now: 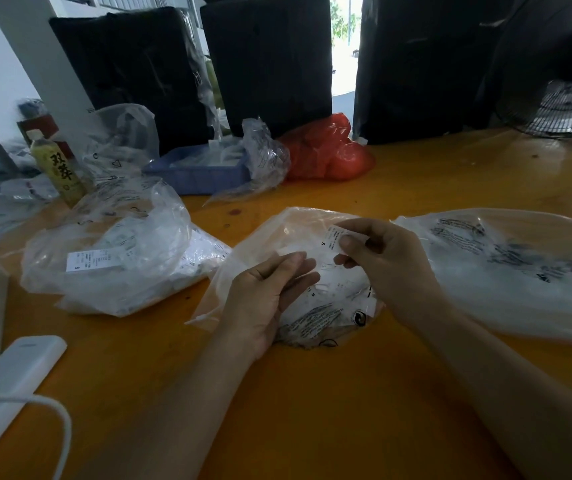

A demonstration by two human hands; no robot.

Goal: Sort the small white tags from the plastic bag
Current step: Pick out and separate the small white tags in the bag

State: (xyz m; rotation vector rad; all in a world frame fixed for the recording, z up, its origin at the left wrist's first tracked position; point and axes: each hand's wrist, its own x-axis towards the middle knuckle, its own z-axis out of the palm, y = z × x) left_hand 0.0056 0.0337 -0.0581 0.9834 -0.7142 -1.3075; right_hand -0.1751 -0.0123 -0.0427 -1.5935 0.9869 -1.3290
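Orange table [312,410] bears plastic bags [111,258]; black bundles [267,64] behind.

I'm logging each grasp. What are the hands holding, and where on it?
The right hand pinches a small white tag by its right end. The left hand lies open on the clear plastic bag, gripping nothing.

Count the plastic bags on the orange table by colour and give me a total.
Clear plastic bags: 5, namely the middle bag under the hands, the left bag, the right bag, the back-left bag and the crumpled bag by the blue tray.
Red plastic bag: 1.
Total: 6.
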